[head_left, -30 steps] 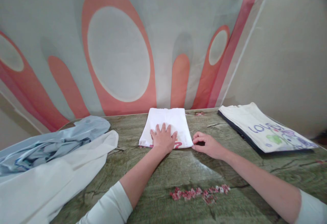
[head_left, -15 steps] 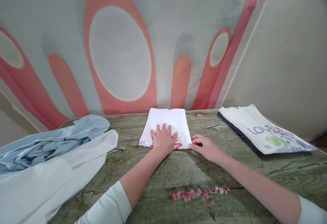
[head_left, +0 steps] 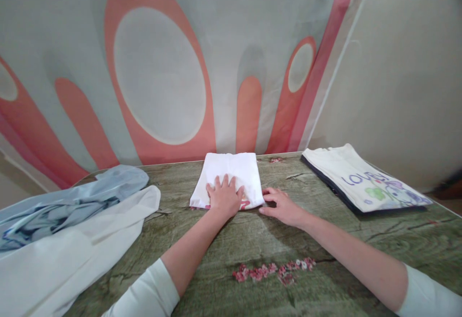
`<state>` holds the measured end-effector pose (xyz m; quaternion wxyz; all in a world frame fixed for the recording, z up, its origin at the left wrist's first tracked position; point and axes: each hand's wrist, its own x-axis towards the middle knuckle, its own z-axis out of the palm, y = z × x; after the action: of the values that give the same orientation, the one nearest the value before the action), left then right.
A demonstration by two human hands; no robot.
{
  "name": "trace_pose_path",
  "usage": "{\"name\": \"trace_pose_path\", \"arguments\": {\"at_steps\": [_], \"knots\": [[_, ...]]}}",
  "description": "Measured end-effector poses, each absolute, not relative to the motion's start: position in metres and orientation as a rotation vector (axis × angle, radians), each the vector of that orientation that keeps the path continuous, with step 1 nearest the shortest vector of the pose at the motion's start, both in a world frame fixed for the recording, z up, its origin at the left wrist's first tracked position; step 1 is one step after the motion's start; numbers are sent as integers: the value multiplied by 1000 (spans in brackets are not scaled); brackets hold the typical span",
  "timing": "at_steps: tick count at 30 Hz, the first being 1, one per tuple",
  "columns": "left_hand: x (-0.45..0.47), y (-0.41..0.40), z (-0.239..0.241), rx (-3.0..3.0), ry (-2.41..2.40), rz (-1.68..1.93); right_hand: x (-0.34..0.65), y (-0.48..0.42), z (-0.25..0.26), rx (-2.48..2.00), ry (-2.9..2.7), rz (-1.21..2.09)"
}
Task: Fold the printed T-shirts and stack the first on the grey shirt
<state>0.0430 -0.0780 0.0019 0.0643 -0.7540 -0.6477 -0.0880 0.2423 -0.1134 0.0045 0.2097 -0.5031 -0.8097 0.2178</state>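
A white T-shirt (head_left: 231, 165), folded to a compact block with part of a pinkish-red print at its front edge, lies near the table's far side. My left hand (head_left: 225, 197) rests flat on it with the fingers spread, hiding part of the print. Beside the shirt's right front corner is my right hand (head_left: 279, 206), its thumb and forefinger apart and their tips at the shirt's edge. Nothing is gripped in it that I can see.
On the left lie loose garments: a white one (head_left: 97, 244) in front of a light blue-grey one (head_left: 122, 179). At the right is a folded stack topped by a cream shirt (head_left: 342, 163) with purple lettering. The wood-patterned table (head_left: 202, 269) meets a painted wall behind.
The view has turned slightly right, so everything sits further left. My right thumb has come off the shirt's corner and the fingers have parted. My left hand stays on the shirt.
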Motion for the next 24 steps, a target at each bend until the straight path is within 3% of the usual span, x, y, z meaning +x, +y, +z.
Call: {"name": "trace_pose_path", "arguments": {"at_steps": [15, 24], "knots": [[41, -76, 1, -2287, -2013, -221, 267, -103, 5, -1106, -2287, 740], [42, -80, 9, -2312, -2028, -203, 253, -111, 1, -1333, -2165, 621]]}}
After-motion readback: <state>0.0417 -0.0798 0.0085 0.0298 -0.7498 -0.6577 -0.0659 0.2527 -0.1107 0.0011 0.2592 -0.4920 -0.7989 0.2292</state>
